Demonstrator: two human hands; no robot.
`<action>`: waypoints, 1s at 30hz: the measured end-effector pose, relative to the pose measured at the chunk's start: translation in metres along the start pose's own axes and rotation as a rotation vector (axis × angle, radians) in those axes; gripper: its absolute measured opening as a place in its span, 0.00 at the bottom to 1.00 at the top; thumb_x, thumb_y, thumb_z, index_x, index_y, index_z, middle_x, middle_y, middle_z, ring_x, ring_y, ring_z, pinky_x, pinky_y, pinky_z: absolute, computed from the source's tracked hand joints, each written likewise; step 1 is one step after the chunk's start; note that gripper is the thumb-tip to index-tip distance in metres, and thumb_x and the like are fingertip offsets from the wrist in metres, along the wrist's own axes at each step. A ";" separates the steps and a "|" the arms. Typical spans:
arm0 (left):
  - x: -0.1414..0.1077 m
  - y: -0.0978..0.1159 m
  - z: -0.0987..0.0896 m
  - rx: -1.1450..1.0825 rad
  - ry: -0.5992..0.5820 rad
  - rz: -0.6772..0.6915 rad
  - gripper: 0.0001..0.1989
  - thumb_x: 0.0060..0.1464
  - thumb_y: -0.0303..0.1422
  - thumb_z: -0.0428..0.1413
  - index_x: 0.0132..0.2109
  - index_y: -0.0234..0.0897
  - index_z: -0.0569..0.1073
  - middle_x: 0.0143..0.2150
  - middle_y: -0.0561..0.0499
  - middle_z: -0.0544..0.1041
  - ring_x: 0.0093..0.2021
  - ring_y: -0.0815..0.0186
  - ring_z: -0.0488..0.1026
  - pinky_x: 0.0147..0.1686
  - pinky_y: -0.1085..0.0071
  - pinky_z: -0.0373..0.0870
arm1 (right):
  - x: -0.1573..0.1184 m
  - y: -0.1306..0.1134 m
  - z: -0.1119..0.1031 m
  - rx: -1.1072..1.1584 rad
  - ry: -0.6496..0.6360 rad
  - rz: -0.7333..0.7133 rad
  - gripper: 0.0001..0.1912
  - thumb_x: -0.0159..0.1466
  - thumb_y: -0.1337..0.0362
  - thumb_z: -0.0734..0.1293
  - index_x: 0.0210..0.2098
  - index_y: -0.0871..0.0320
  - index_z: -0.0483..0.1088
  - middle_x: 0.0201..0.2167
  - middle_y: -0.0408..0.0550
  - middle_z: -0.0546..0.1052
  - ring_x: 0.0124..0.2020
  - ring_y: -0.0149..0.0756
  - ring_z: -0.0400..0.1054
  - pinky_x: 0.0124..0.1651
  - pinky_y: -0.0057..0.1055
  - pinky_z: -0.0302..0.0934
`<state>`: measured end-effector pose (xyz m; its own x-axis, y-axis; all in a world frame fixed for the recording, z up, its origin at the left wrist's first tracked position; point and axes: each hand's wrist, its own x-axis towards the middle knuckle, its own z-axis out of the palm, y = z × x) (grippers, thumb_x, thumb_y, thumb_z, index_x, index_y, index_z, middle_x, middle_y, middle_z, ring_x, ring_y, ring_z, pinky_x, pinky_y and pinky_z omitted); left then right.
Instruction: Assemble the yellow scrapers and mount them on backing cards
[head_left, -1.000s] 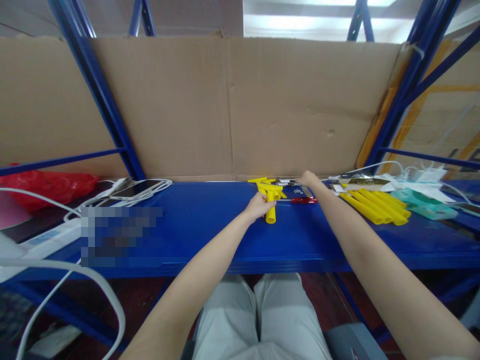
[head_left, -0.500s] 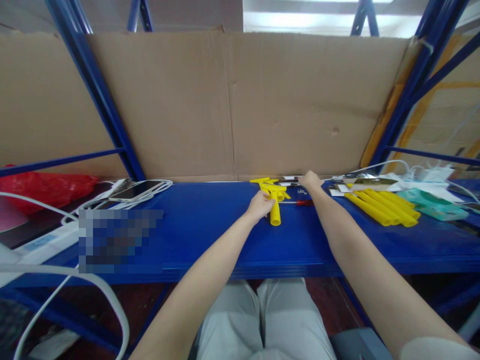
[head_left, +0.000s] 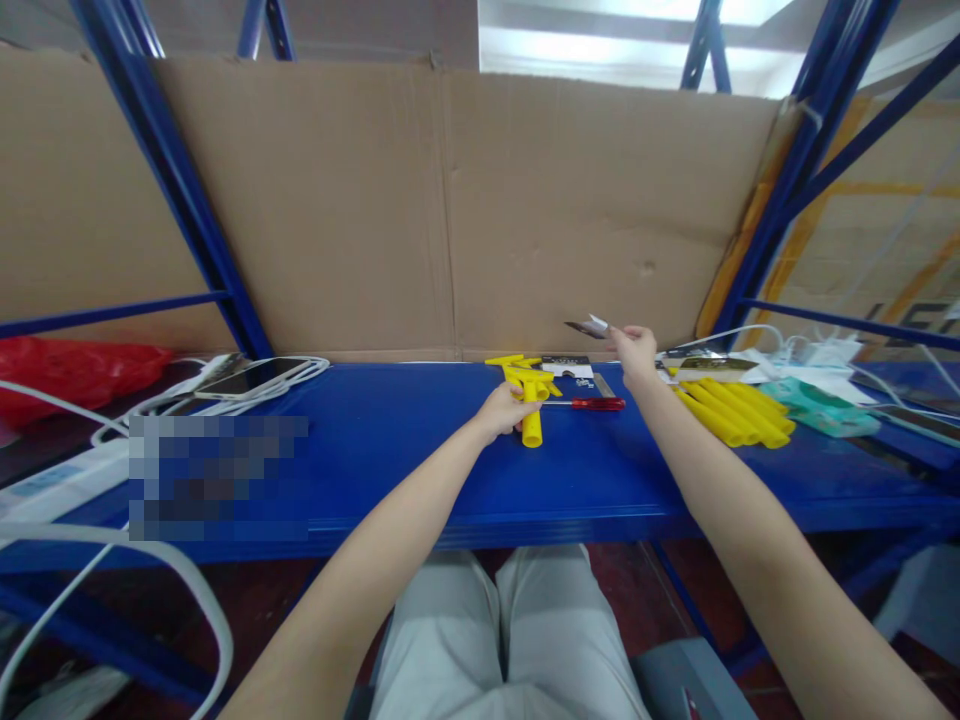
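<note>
My left hand (head_left: pixel 501 412) is closed on a yellow handle (head_left: pixel 532 430) whose open round end points toward me. More yellow T-shaped pieces (head_left: pixel 514 361) lie just behind it. In my right hand (head_left: pixel 634 352), raised above the back of the blue shelf, is a thin pointed metal blade (head_left: pixel 589 327) with its tip to the left. A screwdriver with a red handle (head_left: pixel 598 404) lies between my hands, its shaft toward the yellow handle. Behind it are a black-and-white card (head_left: pixel 568 367) and a flat metallic strip (head_left: pixel 602 385).
Several yellow tubes (head_left: pixel 731 410) lie at the right beside a green plastic wrapper (head_left: pixel 821 405). On the left are a phone (head_left: pixel 251 379), white cables, a power strip (head_left: pixel 71 488) and a red bag (head_left: pixel 75 395). Cardboard (head_left: pixel 315 200) stands behind the blue shelf (head_left: pixel 375 450).
My right hand has risen from the back of the shelf with the metal blade now visible in it. The view has shifted slightly. My left hand still holds the yellow handle.
</note>
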<state>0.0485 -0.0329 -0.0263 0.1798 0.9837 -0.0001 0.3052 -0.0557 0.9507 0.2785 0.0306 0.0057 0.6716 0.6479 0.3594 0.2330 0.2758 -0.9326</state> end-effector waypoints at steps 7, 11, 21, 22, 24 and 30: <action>0.005 -0.002 -0.003 -0.196 0.034 -0.025 0.24 0.45 0.25 0.61 0.51 0.29 0.67 0.15 0.59 0.66 0.11 0.74 0.58 0.11 0.78 0.47 | -0.022 0.003 0.001 0.197 -0.069 0.072 0.25 0.44 0.69 0.73 0.37 0.55 0.57 0.29 0.39 0.69 0.31 0.30 0.70 0.36 0.28 0.67; 0.010 -0.001 -0.012 -0.294 0.039 0.036 0.13 0.42 0.26 0.62 0.39 0.32 0.74 0.17 0.56 0.70 0.13 0.75 0.61 0.12 0.79 0.50 | -0.028 -0.001 0.006 0.288 -0.160 0.099 0.20 0.49 0.69 0.71 0.35 0.55 0.57 0.27 0.38 0.69 0.29 0.28 0.69 0.36 0.26 0.67; 0.028 -0.004 -0.038 -0.474 0.351 0.017 0.03 0.49 0.27 0.56 0.28 0.34 0.71 0.19 0.54 0.70 0.19 0.71 0.67 0.22 0.77 0.63 | -0.045 -0.001 0.012 0.427 -0.491 0.173 0.16 0.49 0.77 0.70 0.32 0.56 0.63 0.26 0.39 0.73 0.33 0.28 0.72 0.44 0.28 0.69; 0.029 -0.005 -0.041 -0.482 0.371 0.006 0.03 0.50 0.28 0.56 0.29 0.34 0.70 0.18 0.55 0.69 0.18 0.72 0.67 0.21 0.77 0.62 | -0.047 -0.002 0.013 0.432 -0.528 0.170 0.15 0.49 0.77 0.70 0.32 0.56 0.64 0.27 0.40 0.73 0.34 0.28 0.72 0.44 0.28 0.69; 0.030 -0.005 -0.048 -0.495 0.412 -0.014 0.04 0.53 0.30 0.55 0.31 0.35 0.70 0.18 0.56 0.67 0.17 0.72 0.65 0.19 0.78 0.59 | -0.052 -0.002 0.014 0.430 -0.591 0.172 0.13 0.50 0.76 0.70 0.31 0.57 0.65 0.28 0.40 0.75 0.33 0.28 0.72 0.45 0.27 0.68; 0.032 -0.008 -0.064 -0.626 0.507 -0.057 0.08 0.56 0.34 0.53 0.31 0.36 0.68 0.17 0.57 0.64 0.14 0.74 0.61 0.17 0.78 0.59 | -0.067 -0.006 0.021 0.408 -0.723 0.150 0.14 0.48 0.74 0.71 0.33 0.58 0.67 0.29 0.40 0.77 0.32 0.27 0.72 0.44 0.28 0.68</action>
<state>-0.0082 0.0095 -0.0136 -0.3122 0.9484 -0.0559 -0.3060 -0.0446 0.9510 0.2174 0.0006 -0.0125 0.0269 0.9549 0.2957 -0.1881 0.2954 -0.9367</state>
